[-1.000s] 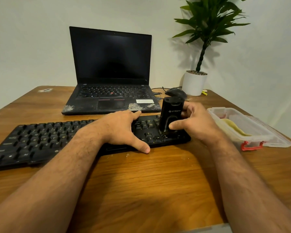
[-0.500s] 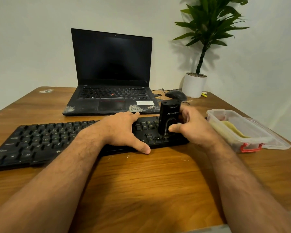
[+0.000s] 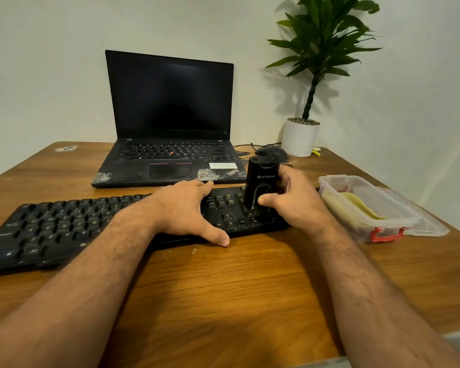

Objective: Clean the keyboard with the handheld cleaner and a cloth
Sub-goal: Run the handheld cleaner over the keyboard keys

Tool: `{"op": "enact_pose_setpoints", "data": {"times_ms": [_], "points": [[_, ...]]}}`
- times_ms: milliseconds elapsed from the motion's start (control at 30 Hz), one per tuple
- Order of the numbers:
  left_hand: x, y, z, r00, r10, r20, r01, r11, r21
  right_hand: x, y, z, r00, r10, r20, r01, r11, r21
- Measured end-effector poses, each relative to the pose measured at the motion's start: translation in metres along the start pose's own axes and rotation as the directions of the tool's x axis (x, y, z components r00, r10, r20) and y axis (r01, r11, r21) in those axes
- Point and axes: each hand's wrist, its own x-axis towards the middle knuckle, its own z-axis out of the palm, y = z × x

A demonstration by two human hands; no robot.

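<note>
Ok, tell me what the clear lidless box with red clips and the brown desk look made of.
Clear box with red clips: apparently thin translucent plastic, since the yellow cloth shows through its walls. Brown desk: wood or wood-look laminate, with visible grain and a slight sheen.

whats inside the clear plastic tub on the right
A pale yellow cloth lies folded inside the tub. Something reddish shows at its far end; the wall blurs it.

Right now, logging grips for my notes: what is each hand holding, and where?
The right hand grips the handheld cleaner round its lower body. The left hand holds nothing; it rests on the keyboard.
</note>
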Motion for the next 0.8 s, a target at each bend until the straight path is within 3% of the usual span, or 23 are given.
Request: {"op": "enact_pose_setpoints", "data": {"times_ms": [133, 267, 400, 567, 700, 800], "points": [[0.0, 0.0, 0.0, 1.0, 0.005, -0.002, -0.005, 1.0, 0.013, 0.009, 0.001, 0.002, 0.986, -0.005, -0.169, -0.012, 0.995, -0.099], [0.0, 0.001, 0.0, 1.0, 0.005, 0.004, -0.005, 1.0, 0.028, 0.012, 0.005, 0.004, 0.993, -0.013, -0.116, 0.015, 1.0, 0.016], [-0.001, 0.004, -0.001, 1.0, 0.008, -0.001, -0.008, 1.0, 0.017, 0.022, 0.006, 0.005, 0.97, -0.003, -0.245, -0.011, 0.998, -0.056], [-0.001, 0.004, 0.0, 1.0, 0.01, -0.003, -0.01, 1.0, 0.027, 0.024, 0.005, 0.011, 0.984, -0.006, -0.18, 0.006, 1.0, 0.0], [-0.001, 0.005, -0.001, 1.0, 0.012, -0.004, -0.012, 1.0, 0.015, 0.029, 0.008, 0.01, 0.963, 0.011, -0.267, -0.017, 1.0, -0.021], [-0.001, 0.004, 0.0, 1.0, 0.006, -0.001, -0.006, 1.0, 0.02, 0.028, 0.007, 0.01, 0.968, -0.011, -0.252, 0.013, 1.0, 0.005]]}}
